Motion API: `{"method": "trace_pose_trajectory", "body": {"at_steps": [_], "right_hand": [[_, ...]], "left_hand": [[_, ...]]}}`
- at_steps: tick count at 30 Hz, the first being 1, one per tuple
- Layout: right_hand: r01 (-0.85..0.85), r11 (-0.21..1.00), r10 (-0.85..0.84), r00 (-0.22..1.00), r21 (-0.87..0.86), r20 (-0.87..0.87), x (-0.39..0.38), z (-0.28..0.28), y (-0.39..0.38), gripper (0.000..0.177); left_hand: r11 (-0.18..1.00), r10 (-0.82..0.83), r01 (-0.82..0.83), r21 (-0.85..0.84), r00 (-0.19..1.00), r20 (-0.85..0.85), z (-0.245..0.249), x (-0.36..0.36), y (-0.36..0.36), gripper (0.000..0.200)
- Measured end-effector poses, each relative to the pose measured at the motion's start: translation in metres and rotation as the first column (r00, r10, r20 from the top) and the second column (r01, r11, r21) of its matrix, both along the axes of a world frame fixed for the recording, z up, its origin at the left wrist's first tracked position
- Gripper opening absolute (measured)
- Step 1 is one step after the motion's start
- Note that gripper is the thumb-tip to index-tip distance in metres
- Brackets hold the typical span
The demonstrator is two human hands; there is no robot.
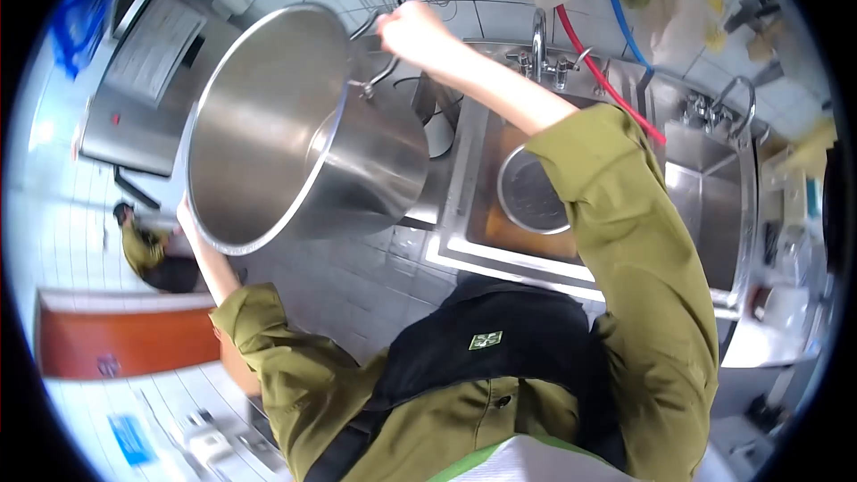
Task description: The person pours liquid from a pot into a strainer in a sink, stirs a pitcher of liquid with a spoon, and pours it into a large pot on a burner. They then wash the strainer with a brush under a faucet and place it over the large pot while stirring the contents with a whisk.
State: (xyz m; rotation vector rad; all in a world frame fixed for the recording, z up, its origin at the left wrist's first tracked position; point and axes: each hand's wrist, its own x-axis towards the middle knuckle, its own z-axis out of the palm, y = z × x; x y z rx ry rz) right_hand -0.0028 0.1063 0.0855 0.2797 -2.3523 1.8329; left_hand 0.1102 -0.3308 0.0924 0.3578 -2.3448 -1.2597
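I hold a large empty stainless steel pot [268,134] tipped on its side, its open mouth facing left. My right hand [412,29] is closed around the pot's wire side handle at the top. My left hand [187,214] grips the opposite side at the lower rim and is mostly hidden behind the pot. Both sleeves are olive green, and a dark apron covers my chest. The pot hangs over the steel counter [357,277], just left of the sink.
A steel sink basin [500,232] holds a round metal bowl [531,192]; a second basin [705,178] lies to its right. A faucet [539,36] and red hose [607,80] stand behind. Another person [147,250] crouches at left, below a steel machine [143,80].
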Motion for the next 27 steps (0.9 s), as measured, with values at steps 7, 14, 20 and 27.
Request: {"method": "trace_pose_trajectory", "body": {"at_steps": [7,14,20,27], "right_hand": [[0.079,0.997,-0.080,0.986,0.014,0.145,-0.048,-0.011,-0.095,0.029],[0.100,0.995,-0.102,0.980,0.025,0.172,-0.092,-0.033,-0.150,0.025],[0.179,0.984,-0.178,0.972,0.007,0.153,-0.117,-0.056,-0.178,0.029],[-0.192,0.933,0.089,0.942,-0.303,-0.322,-0.137,-0.093,-0.183,0.008]], "left_hand": [[0.983,0.034,-0.020,-0.183,0.997,0.071,-0.006,-0.119,-0.097,0.024],[0.943,-0.151,0.171,-0.286,0.984,0.090,-0.042,-0.195,-0.157,0.023],[0.959,-0.220,0.233,-0.160,0.971,0.095,-0.051,-0.232,-0.170,0.025],[0.905,-0.338,0.345,-0.249,0.939,0.072,-0.052,-0.204,-0.066,0.026]]}}
